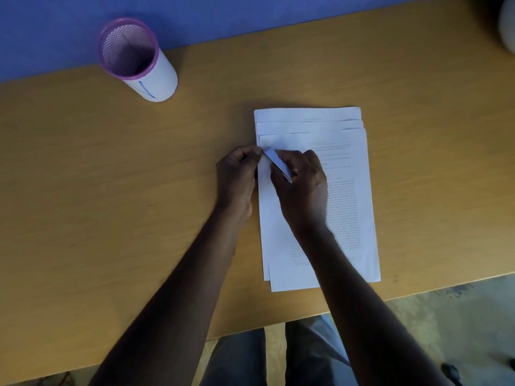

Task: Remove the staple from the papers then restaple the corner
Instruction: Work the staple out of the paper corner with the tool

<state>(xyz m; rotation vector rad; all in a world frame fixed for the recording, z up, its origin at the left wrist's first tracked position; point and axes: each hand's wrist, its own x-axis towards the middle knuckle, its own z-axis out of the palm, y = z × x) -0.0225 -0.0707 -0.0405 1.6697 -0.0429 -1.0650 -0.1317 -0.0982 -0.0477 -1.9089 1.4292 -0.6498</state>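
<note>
Bare forearms — no sleeves — and grey trousers.

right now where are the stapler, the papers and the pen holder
stapler (277,162), head view, on its pale top face
papers (351,196), head view, on the printed top sheet
pen holder (161,79), head view, on its white outer wall

The staple itself is too small to make out under the fingertips near the frame's centre. The printed text on the papers is blurred beyond reading. A pale round object is cut off at the upper right edge.
</note>
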